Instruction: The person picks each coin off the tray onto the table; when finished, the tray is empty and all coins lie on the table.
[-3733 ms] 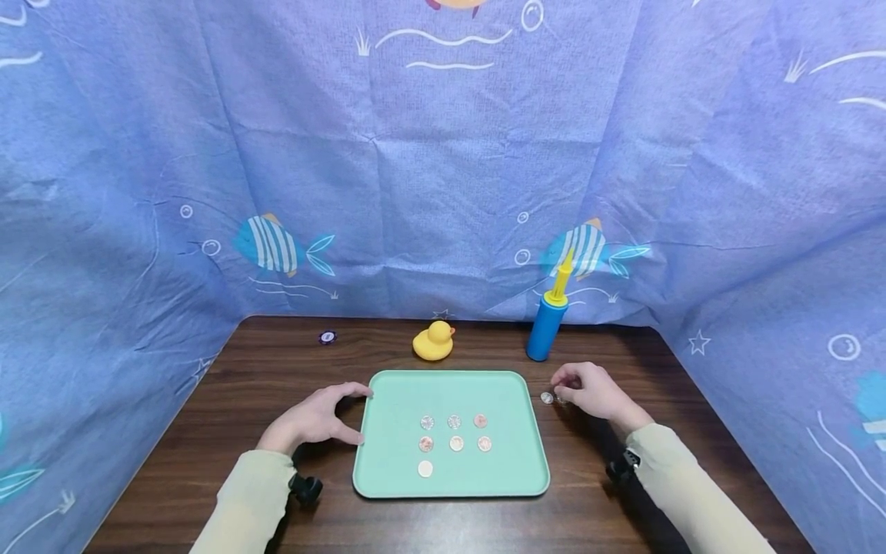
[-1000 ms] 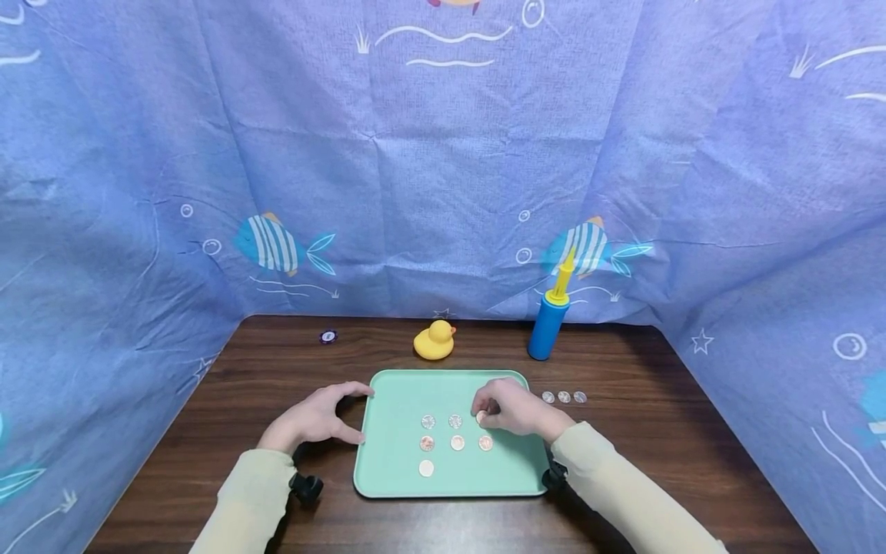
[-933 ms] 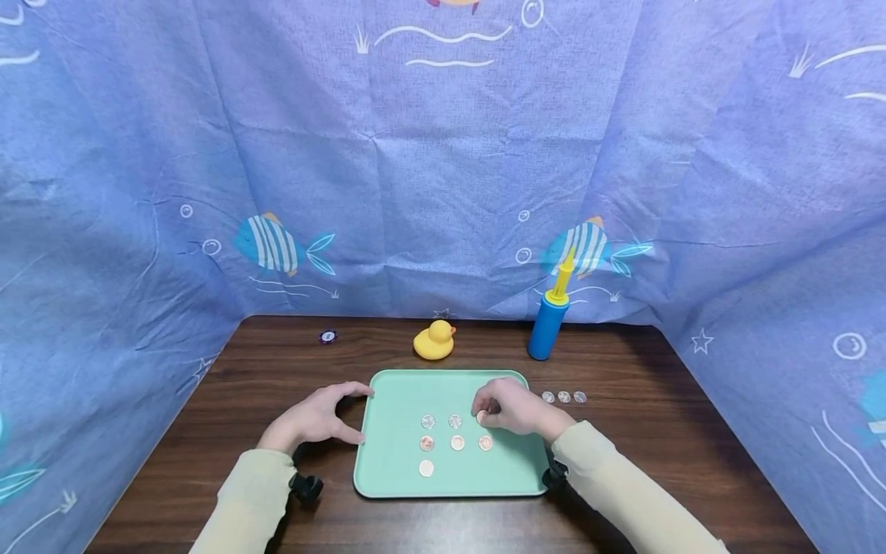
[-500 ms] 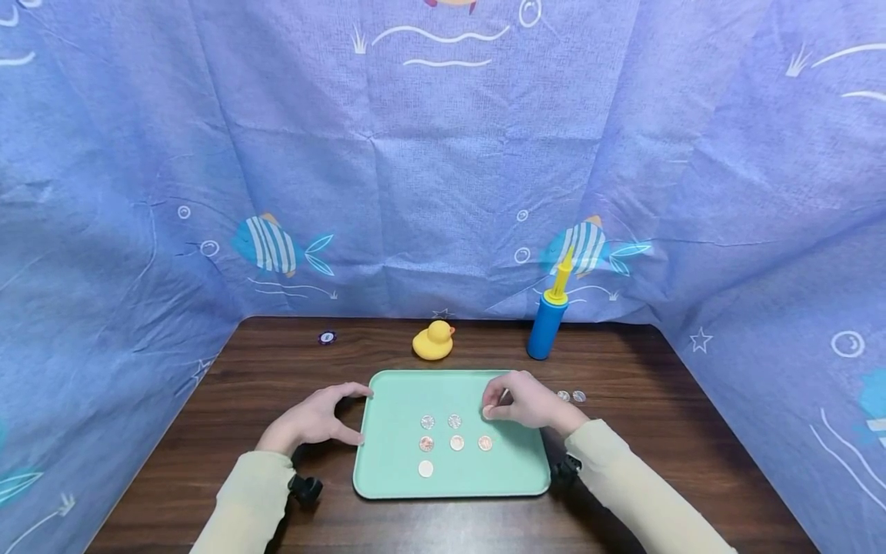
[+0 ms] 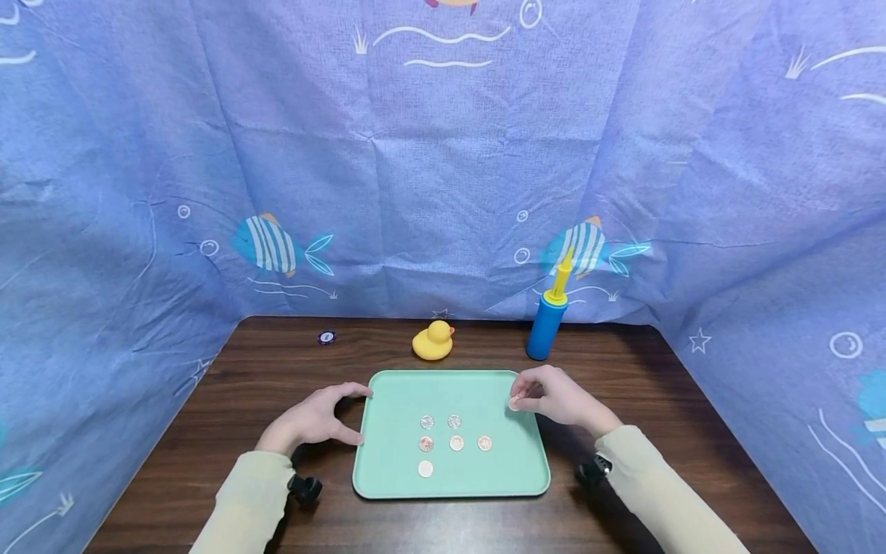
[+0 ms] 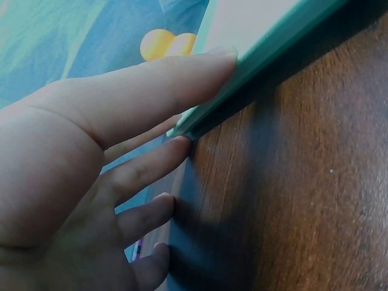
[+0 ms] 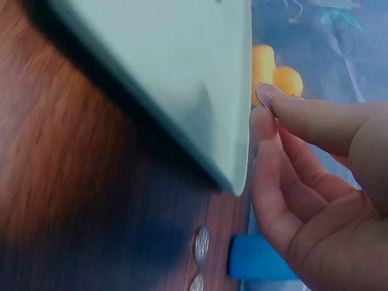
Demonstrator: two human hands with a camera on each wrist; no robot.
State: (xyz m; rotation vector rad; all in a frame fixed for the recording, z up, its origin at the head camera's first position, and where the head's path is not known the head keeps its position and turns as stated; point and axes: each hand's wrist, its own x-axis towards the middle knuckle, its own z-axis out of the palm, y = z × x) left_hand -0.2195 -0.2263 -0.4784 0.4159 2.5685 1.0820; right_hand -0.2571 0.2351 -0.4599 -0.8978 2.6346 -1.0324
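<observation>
In the head view a mint-green tray (image 5: 443, 392) holds several coins: two silvery coins behind, a row of copper-toned and golden coins (image 5: 456, 443), and one pale coin (image 5: 425, 468) in front. My left hand (image 5: 313, 417) touches the tray's left edge with thumb and fingers extended, as the left wrist view also shows. Over the tray's right rim, my right hand (image 5: 559, 396) pinches a copper-toned coin (image 7: 267, 94) between thumb and forefinger. Silvery coins (image 7: 202, 245) lie on the table beyond the tray's right side; the right hand hides them in the head view.
Behind the tray sits a yellow rubber duck (image 5: 433, 342). A blue hand pump (image 5: 546, 329) with a yellow nozzle stands at the back right, near the right hand. A poker chip (image 5: 327, 338) lies at the back left. A blue fish-print cloth (image 5: 443, 192) hangs around the table.
My right hand came from the silvery coins on the right to the tray, took the copper-toned coin from the back row, and moved rightward with it. The left hand stayed put.
</observation>
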